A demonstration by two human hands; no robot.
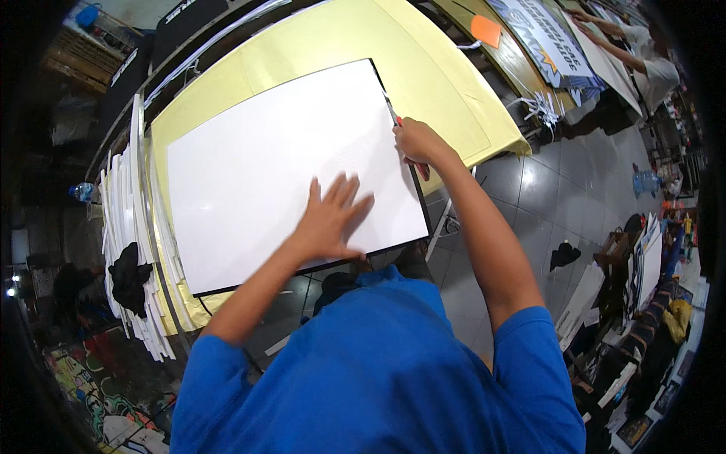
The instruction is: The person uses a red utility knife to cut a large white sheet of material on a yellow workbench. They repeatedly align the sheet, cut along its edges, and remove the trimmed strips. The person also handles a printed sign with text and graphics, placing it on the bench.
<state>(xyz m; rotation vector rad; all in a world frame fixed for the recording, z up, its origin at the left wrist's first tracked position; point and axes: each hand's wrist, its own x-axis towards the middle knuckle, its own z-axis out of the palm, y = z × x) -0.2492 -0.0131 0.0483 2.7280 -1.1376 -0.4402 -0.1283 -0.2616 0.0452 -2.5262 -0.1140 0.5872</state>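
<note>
A large white board (265, 166) with black edging along its near and right sides lies on a table covered in yellow sheeting (446, 83). My left hand (329, 219) rests on the near part of the board, palm down with fingers spread. At the board's right edge, my right hand (420, 142) is closed around a red-handled cutter (423, 172). Its front end points away from me along the black edge. My fingers hide most of the handle, so the tool's full shape does not show.
Long white strips (125, 227) are stacked at the table's left, with a black cloth (130, 278) over them. An orange piece (485, 31) lies beyond the far right. Another person's arms (616, 49) reach over a table there. Grey tiled floor (544, 178) shows at right.
</note>
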